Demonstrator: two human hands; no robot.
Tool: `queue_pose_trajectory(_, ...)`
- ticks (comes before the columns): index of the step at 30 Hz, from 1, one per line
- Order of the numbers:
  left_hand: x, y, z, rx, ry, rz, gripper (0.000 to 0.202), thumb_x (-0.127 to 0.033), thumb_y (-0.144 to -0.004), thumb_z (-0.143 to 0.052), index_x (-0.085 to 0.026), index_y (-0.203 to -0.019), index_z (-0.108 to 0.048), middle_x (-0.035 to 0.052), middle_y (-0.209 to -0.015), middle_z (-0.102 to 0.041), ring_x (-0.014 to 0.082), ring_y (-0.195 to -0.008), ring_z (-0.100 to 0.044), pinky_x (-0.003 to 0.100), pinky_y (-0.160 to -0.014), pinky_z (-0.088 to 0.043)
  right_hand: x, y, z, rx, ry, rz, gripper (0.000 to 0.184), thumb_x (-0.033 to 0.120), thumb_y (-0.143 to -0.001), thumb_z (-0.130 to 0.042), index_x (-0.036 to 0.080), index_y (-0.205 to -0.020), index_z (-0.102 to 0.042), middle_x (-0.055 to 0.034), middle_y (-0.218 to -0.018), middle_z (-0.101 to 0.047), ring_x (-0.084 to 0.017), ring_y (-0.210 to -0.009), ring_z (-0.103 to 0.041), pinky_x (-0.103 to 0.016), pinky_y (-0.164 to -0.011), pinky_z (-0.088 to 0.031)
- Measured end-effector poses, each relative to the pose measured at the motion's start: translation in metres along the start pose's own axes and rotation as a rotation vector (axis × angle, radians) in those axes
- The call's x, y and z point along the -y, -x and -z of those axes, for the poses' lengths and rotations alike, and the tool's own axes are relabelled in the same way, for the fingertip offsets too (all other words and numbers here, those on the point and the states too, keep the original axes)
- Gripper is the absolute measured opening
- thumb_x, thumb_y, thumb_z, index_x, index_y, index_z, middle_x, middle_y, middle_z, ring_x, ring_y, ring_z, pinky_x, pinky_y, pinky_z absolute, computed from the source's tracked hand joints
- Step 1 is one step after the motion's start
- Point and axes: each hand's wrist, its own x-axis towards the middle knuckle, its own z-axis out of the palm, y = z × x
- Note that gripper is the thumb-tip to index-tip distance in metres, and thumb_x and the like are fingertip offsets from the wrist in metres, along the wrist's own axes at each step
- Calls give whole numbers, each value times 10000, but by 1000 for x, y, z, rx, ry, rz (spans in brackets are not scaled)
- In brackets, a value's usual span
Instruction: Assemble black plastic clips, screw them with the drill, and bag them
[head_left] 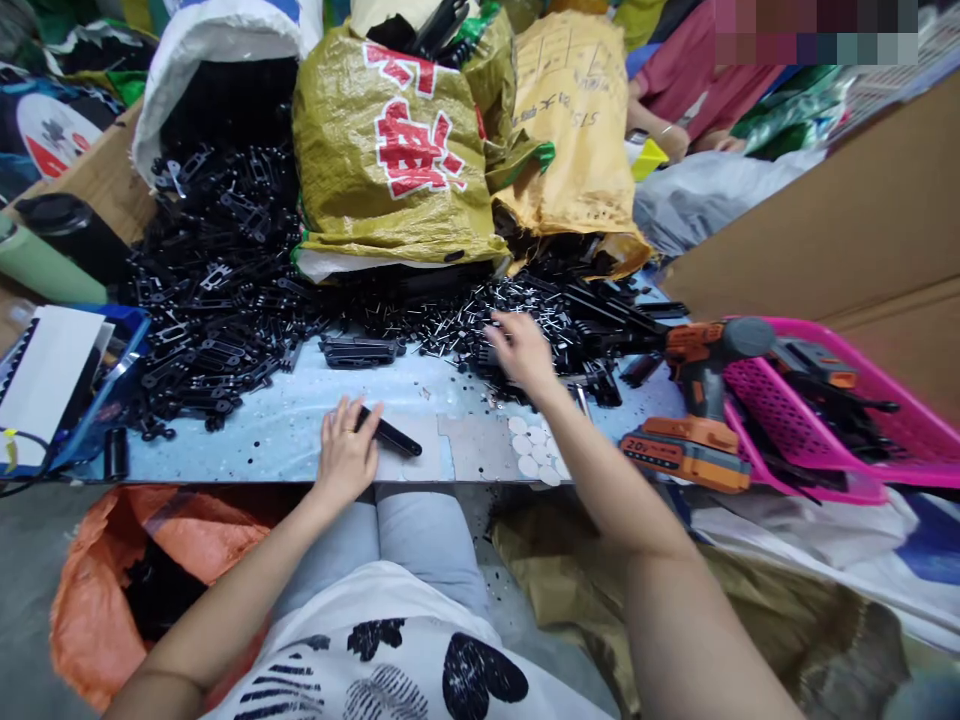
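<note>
My left hand (349, 450) rests on the near edge of the work surface, its fingers closed over one end of a long, flat black plastic bar (397, 437). The bar's other end sticks out to the right. My right hand (525, 355) reaches over a heap of small metal pins and screws (450, 320), fingers apart and slightly bent, with nothing visible in them. A stack of black strips (361, 351) lies between the hands, farther back. To the right, an orange and grey cordless drill (694, 400) stands on its battery.
A large pile of black plastic parts (217, 290) covers the left, near a blue tray (120, 380). Yellow woven sacks (397, 150) stand behind. A pink basket (825, 400) is at right, an orange sack (82, 600) below left. Another person's hand (667, 135) shows behind.
</note>
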Motion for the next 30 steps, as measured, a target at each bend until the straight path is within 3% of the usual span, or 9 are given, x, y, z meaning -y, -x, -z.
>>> queue_pose_trajectory(3,5,-18,6,256,-108,-316,413,-104,-876,-413,-266,-1228,-555,100,-1170,-597,267,-1158,-506,593,-1047,-247,-65,-60,22,-99,98,-178,407,265,-860,-548,24,-1187,-529,-227,-1203,-527,-173,-1120,-443,-377,-971,-314)
queue_pose_trajectory(7,5,-31,12,245,-202,-344,327,-126,-900,-419,-189,-1183,-571,99,-895,-626,223,-887,-580,465,-903,-394,-116,-117,32,-162,137,-319,333,208,-780,-604,-14,-1018,-532,-275,-1177,-516,-158,-1126,-427,-435,-965,-279)
queue_pose_trajectory(10,1,-29,16,235,-250,-348,309,-148,-912,-422,-173,-1190,-555,94,-870,-608,219,-840,-564,403,-805,-412,-134,-143,27,-185,129,-365,264,279,-734,-656,51,-798,-538,-230,-1111,-551,-169,-1124,-451,-482,-983,-260)
queue_pose_trajectory(16,5,-14,17,250,-294,-321,307,-133,-914,-417,-128,-1186,-560,99,-862,-612,226,-823,-556,385,-743,-427,-144,-161,36,-181,104,-400,423,455,-835,-514,131,-567,-464,-136,-871,-595,-184,-967,-582,-509,-896,-364)
queue_pose_trajectory(21,10,-6,19,178,33,-103,351,-282,-899,-506,-185,-1234,-541,128,-1094,-588,259,-1035,-533,446,-875,-443,-94,-110,88,-379,134,-108,199,303,-849,-542,138,-746,-584,-132,-895,-613,-269,-1036,-580,-531,-918,-371)
queue_pose_trajectory(23,4,-12,20,79,330,77,432,-393,-877,-534,-197,-1261,-515,124,-1135,-573,249,-1058,-541,441,-901,-453,-50,-65,96,-463,-54,54,150,301,-852,-564,167,-844,-633,-99,-890,-639,-218,-923,-611,-455,-875,-454)
queue_pose_trajectory(25,-7,-24,22,28,729,266,501,-472,-880,-490,-198,-1298,-464,116,-1130,-577,217,-981,-594,413,-856,-493,0,-12,88,-531,-383,65,134,301,-818,-628,170,-831,-647,-73,-839,-664,-177,-770,-624,-395,-766,-514)
queue_pose_trajectory(28,-20,-42,24,39,1284,490,532,-526,-892,-402,-185,-1299,-433,107,-1086,-602,170,-818,-642,352,-734,-536,64,64,57,-220,-776,17,130,330,-825,-632,205,-858,-638,-36,-841,-677,-160,-739,-644,-358,-693,-549)
queue_pose_trajectory(30,-26,-46,24,51,1438,623,457,-499,-876,-442,-158,-1167,-530,69,-906,-633,117,-641,-612,277,-612,-523,89,99,38,-41,-910,91,259,433,-849,-581,232,-1009,-611,-56,-946,-673,-180,-841,-655,-379,-744,-557)
